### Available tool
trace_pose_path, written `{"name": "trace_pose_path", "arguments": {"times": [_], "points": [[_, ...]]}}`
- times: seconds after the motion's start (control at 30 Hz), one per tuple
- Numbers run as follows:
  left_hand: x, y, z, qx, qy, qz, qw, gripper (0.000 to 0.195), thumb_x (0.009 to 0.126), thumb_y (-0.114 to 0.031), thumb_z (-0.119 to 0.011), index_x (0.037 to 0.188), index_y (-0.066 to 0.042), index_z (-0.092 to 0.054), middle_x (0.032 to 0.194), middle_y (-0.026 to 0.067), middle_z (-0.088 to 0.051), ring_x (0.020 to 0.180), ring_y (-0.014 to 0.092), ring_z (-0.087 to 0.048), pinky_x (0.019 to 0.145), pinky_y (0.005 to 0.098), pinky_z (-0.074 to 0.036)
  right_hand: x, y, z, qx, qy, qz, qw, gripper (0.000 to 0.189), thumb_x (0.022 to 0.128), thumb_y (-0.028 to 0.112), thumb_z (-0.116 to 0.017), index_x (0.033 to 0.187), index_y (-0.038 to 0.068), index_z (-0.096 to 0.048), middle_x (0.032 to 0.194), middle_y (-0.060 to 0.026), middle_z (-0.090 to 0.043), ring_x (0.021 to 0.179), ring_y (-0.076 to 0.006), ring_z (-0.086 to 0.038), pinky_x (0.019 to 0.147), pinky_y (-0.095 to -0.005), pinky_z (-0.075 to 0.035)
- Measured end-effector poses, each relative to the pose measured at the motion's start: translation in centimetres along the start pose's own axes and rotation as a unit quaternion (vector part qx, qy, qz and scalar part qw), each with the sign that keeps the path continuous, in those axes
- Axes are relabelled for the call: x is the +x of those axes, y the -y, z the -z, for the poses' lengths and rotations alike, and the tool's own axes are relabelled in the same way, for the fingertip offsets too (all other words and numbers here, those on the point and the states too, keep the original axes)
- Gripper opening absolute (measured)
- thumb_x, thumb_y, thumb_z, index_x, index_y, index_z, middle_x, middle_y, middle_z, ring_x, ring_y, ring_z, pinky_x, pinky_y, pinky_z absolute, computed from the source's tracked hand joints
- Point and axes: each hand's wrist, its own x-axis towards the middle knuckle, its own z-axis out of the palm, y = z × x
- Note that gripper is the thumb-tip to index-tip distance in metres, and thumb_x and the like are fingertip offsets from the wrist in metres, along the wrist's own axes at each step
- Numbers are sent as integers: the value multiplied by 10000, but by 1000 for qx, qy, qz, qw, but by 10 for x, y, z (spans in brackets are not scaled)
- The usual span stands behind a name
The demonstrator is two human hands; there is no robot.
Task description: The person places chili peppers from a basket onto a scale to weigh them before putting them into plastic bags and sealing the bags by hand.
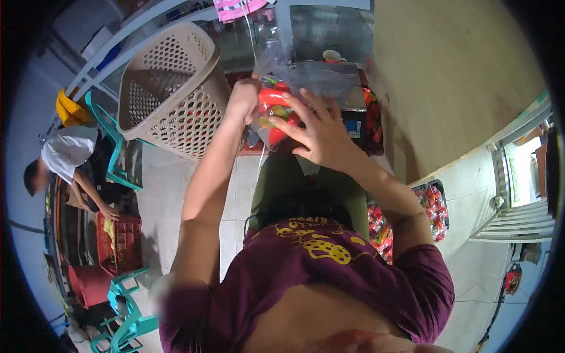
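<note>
A clear plastic bag (273,66) packed with red and green chili peppers (273,98) is up in front of me above my knees. My left hand (245,98) grips the bag along its left side. Fingers spread, my right hand (324,132) lies against the right side of the bag, with its fingertips over the peppers. Just beyond that hand is a digital weighing scale (348,88) with a flat metal platform and a keypad, partly covered by the hand and by clear plastic. More peppers (374,117) lie along the scale's right side.
A tall perforated plastic basket (194,119) stands at my left, holding red items. A mug (332,56) is behind the scale. Wrapped peppers fill a black tray (442,187) at right. Left, a person (70,152) reaches into a red crate (128,247) near teal chairs (117,163).
</note>
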Motion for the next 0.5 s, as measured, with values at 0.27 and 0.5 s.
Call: {"name": "trace_pose_path", "arguments": {"times": [0.27, 0.5], "points": [[-11, -7, -19, 270, -1, -172, 947, 389, 894, -261, -388, 738, 66, -530, 608, 186, -534, 553, 320, -537, 554, 416, -398, -6, -29, -24, 102, -159, -128, 974, 824, 432, 265, -768, 1182, 185, -436, 1212, -91, -385, 1122, -305, -359, 912, -493, -259], [-57, -35, -27, 445, 69, -416, 790, 288, 881, -245, -409, 733, -20, -510, 622, 189, -541, 628, 371, -544, 557, 441, -428, -43, -44, -44, 707, -147, -304, 622, 730, 682, 481, -648, 1208, 54, -374, 1165, -91, -472, 1060, -228, -483, 886, -366, -402]]}}
